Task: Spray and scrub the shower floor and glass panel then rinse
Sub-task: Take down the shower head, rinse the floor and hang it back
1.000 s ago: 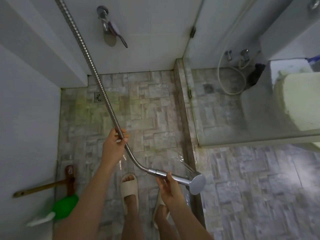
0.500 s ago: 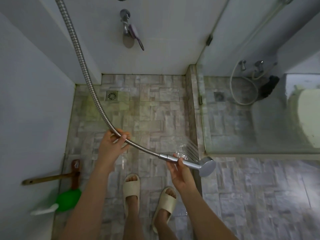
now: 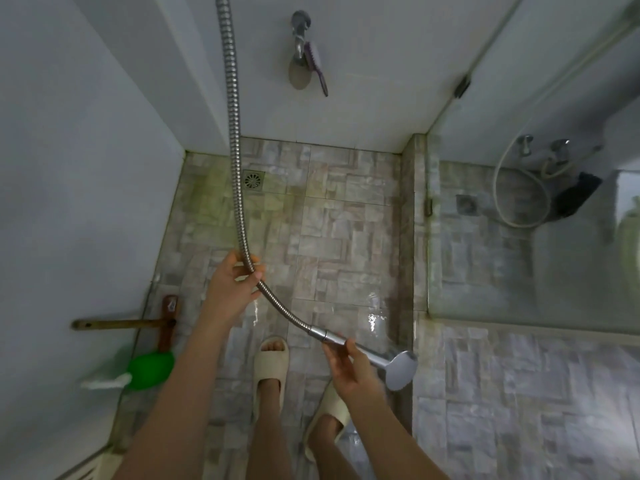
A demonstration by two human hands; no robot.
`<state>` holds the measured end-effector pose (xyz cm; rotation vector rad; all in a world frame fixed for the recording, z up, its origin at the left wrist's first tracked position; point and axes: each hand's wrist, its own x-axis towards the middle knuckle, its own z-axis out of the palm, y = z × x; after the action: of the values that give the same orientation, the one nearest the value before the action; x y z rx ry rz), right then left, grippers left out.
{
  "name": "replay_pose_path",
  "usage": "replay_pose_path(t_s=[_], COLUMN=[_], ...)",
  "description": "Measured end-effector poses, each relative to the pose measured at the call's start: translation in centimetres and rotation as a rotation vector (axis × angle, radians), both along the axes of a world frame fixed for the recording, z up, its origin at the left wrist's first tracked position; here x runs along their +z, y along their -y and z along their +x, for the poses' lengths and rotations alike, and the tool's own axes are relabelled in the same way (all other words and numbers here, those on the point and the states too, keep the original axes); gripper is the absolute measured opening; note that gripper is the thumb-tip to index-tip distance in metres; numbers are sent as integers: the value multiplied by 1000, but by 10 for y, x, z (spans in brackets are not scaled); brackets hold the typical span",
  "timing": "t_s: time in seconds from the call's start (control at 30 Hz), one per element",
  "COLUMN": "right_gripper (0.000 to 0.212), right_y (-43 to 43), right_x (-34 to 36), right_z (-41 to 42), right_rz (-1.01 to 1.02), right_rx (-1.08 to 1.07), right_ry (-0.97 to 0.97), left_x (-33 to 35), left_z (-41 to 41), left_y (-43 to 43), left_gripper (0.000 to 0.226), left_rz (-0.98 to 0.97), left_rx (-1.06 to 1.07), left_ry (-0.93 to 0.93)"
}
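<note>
- Head view, looking down: the left hand [image 3: 230, 289] curls its fingers round the ribbed silver metal shower hose [image 3: 235, 168], which drops from the top edge and bends rightward.
- The right hand [image 3: 349, 370] grasps the chrome handle of the round grey hand shower head [image 3: 401, 370]. The head is held low over the raised tiled kerb [image 3: 408, 220], near the clear glass panel [image 3: 519, 254].
- The stone-pattern tiled shower floor [image 3: 332, 237] shines wet by the kerb; a square metal drain [image 3: 253, 180] sits just right of the hose.
- Two beige rubber slippers [image 3: 270, 365] stand below the arms.
- By the left wall lie a brown wooden-handled scrub brush [image 3: 138, 322] and a green plastic object [image 3: 150, 370].
- A purple hand brush [image 3: 317, 64] hangs from the wall tap [image 3: 299, 29].
- Behind the glass are a looped white hose [image 3: 497, 188] and a dark cloth [image 3: 576, 197].
</note>
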<state>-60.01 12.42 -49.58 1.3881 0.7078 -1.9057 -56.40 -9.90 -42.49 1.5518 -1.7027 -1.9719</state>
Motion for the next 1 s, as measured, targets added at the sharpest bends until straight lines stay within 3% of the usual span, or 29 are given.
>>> replay_pose_path(t_s=[0.4,0.5,0.73,1.0], right_gripper=[17,31,15,14], right_y=[46,61,132,204], right_x=[0,-2,-1,-10], right_z=[81,98,126,161], right_rz=[8,-96,-22,-50], right_rx=[139,194,316,360], right_ry=[73,112,93,115], left_x=[11,20,34,37], left_z=[86,106,151,188], left_y=[45,63,111,173], left_gripper=[32,28,22,35], left_rz=[-86,-133,-207,-330], left_rx=[73,81,134,121], left_ry=[45,45,78,114])
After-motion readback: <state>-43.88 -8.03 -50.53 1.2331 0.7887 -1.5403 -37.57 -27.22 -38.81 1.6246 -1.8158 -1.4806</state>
